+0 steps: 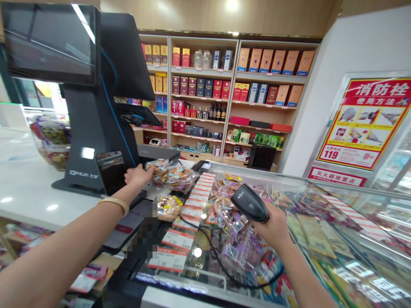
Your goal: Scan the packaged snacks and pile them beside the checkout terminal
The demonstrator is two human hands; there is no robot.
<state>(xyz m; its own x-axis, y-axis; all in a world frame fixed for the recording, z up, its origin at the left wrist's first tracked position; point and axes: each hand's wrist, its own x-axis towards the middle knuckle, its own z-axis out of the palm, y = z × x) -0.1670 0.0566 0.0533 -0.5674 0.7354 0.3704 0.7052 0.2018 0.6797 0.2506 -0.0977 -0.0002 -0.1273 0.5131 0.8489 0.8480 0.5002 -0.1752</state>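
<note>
My left hand (138, 176) reaches to the pile of clear-wrapped snack packets (176, 176) beside the black register stand, its fingertips at the leftmost packet; whether they grip it is unclear. My right hand (272, 222) is wrapped round a black barcode scanner (249, 202), held over the glass counter. Under and around the scanner lie several purple-edged snack packets (242, 252). A single packet with a yellow label (169, 207) sits between the two groups, left of a row of orange and white price tags (175, 240). The scanner's black cable (221, 263) loops across the glass.
The register (93, 128) with its screens stands at the left on a white counter (25, 179). Jars (53, 139) are behind it. Boxed goods fill the wall shelves (202, 75) at the back. A red and yellow sign (364, 124) hangs at the right.
</note>
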